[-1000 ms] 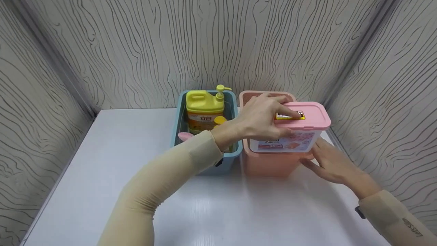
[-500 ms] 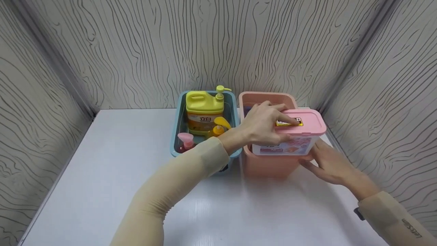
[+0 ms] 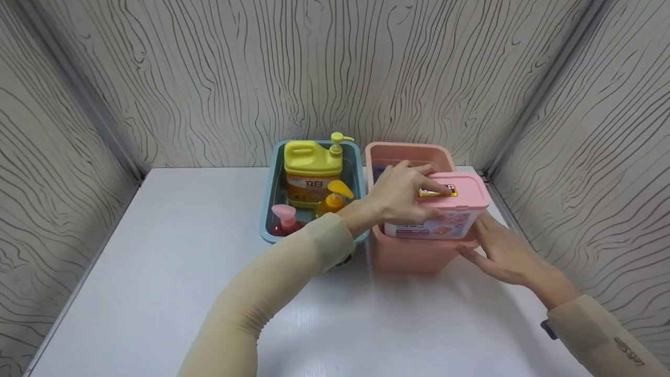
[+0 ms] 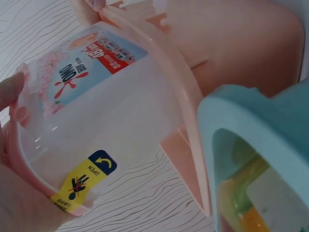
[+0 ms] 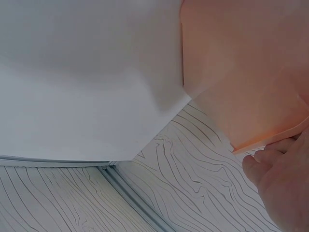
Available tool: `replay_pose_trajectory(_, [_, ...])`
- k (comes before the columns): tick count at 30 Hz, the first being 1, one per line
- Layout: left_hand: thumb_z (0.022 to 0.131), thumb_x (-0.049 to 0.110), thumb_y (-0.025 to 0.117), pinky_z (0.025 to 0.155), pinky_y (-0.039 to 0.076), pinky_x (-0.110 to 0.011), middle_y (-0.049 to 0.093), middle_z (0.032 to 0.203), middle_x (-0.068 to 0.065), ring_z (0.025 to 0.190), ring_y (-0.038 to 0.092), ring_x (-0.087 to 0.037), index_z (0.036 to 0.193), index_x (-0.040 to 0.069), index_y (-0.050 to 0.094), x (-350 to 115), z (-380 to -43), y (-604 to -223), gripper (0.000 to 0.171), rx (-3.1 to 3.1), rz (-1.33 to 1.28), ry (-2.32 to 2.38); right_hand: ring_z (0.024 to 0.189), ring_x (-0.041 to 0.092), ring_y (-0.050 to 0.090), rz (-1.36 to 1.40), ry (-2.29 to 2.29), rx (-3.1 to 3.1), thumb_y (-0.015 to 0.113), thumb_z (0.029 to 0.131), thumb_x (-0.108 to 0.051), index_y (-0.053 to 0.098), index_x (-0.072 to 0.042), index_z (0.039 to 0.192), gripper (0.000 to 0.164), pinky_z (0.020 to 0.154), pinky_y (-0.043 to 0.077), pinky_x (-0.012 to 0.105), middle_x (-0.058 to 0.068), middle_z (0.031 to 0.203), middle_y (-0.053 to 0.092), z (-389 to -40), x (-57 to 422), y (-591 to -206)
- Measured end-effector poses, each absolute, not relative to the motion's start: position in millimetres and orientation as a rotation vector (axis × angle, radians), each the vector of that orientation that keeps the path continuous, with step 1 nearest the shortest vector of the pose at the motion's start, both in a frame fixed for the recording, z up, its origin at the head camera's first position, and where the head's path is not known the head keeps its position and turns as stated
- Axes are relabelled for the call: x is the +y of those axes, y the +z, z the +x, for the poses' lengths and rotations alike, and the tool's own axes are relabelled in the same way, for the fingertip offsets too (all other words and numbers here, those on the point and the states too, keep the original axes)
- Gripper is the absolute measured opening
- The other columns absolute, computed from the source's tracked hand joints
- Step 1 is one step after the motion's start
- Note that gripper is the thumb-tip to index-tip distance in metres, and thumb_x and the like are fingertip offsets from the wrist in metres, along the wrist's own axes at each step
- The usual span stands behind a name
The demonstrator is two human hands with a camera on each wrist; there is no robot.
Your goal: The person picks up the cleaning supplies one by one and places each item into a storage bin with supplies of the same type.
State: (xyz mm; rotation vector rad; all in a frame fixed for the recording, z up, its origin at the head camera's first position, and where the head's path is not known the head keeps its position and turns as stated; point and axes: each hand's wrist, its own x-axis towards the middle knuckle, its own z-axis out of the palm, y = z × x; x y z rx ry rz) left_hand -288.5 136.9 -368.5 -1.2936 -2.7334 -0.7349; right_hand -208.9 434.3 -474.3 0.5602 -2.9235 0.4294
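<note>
My left hand (image 3: pixel 400 196) grips a plastic laundry capsule box (image 4: pixel 111 96) by its pink lid (image 3: pixel 473 191), with the thumb at the front edge and the fingers across the top. The box's lower part sits inside the salmon-pink bin (image 3: pixel 413 256), and its printed label faces front. In the left wrist view, the box passes through the bin's rim. My right hand (image 3: pixel 505 254) holds the bin's rim at its front right corner, thumb to the front. In the right wrist view, its fingers (image 5: pixel 270 159) curl at the rim. The box's underside is hidden.
Left of the bin, close beside it, stands a blue bin (image 3: pixel 268 209). It contains a yellow detergent jug (image 3: pixel 313 175) with a pump, an orange pump bottle (image 3: pixel 332 201) and a pink-topped bottle (image 3: pixel 285 217). Patterned walls (image 3: pixel 220 84) enclose the white table (image 3: pixel 183 262).
The capsule box has come down and slightly left, deeper into the pink bin, with my left hand on it. My right hand stays at the bin's rim.
</note>
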Motion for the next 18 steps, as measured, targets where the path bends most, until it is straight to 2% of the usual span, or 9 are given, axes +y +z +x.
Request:
replay_pose_trajectory(5, [0.098, 0.05, 0.078, 0.119, 0.046, -0.045, 0.057, 0.172, 0.007, 0.142, 0.053, -0.022, 0.145, 0.042, 0.076, 136.5, -290.2, -373.3, 0.048, -2.76, -1.286, -0.727, 0.16, 0.054, 0.047, 0.533, 0.422, -2.952, 0.069, 0.107, -0.049, 0.003, -0.02, 0.183, 0.105, 0.122, 0.044, 0.08, 0.024, 0.184, 0.028, -207.5, 433.1, -472.4])
replay_pose_trajectory(9, [0.098, 0.051, 0.078, 0.118, 0.046, -0.043, 0.059, 0.169, 0.007, 0.139, 0.053, -0.021, 0.146, 0.043, 0.075, 137.1, -292.3, -376.0, 0.049, -2.79, -1.289, -0.717, 0.159, 0.055, 0.048, 0.527, 0.412, -2.961, 0.068, 0.106, -0.05, 0.005, -0.018, 0.182, 0.104, 0.121, 0.044, 0.081, 0.024, 0.185, 0.028, -206.8, 432.8, -471.6])
replay_pose_trajectory(18, [0.098, 0.051, 0.08, 0.123, 0.044, -0.046, 0.06, 0.167, 0.009, 0.143, 0.051, -0.022, 0.147, 0.046, 0.073, 139.4, -294.0, -378.4, 0.05, -2.869, -1.265, -0.681, 0.161, 0.06, 0.042, 0.501, 0.4, -2.988, 0.065, 0.107, -0.051, 0.003, -0.02, 0.183, 0.103, 0.121, 0.04, 0.085, 0.026, 0.186, 0.023, -205.6, 432.3, -469.8])
